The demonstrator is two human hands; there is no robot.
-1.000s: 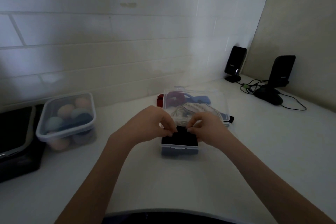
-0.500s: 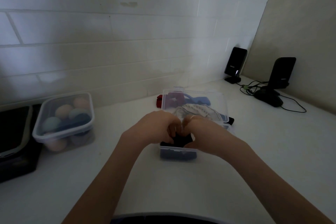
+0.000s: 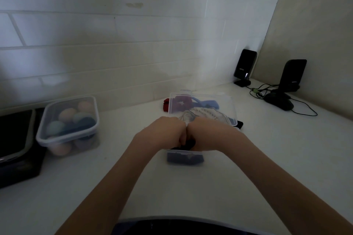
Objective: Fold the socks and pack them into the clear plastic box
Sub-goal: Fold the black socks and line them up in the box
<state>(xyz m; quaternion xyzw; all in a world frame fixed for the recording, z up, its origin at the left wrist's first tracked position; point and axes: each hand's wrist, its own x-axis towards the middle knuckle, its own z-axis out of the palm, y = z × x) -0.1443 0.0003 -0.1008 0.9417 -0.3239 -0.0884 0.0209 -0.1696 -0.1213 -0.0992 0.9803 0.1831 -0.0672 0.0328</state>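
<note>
Hands, left (image 3: 168, 133) and right (image 3: 207, 133), touching, clamped on dark sock (image 3: 188, 144) over clear box (image 3: 185, 158) rim.

A white countertop (image 3: 267, 158) fills the lower half of the frame, backed by a white tiled wall (image 3: 114, 34) across the upper left and a plain beige wall (image 3: 315, 25) at the upper right. At the left edge sits a dark device with a pale rim (image 3: 13, 135), resting on a black block. Just right of it stands a lidded clear container (image 3: 68, 122) filled with rounded balls in peach, pale green and blue. In the right corner two black speakers stand well apart: one (image 3: 244, 67) close to the tiled wall, the other (image 3: 291, 77) nearer the beige wall. A black mouse (image 3: 278, 100) lies before the second speaker, with dark cables (image 3: 261, 90) tangled between them.
</note>
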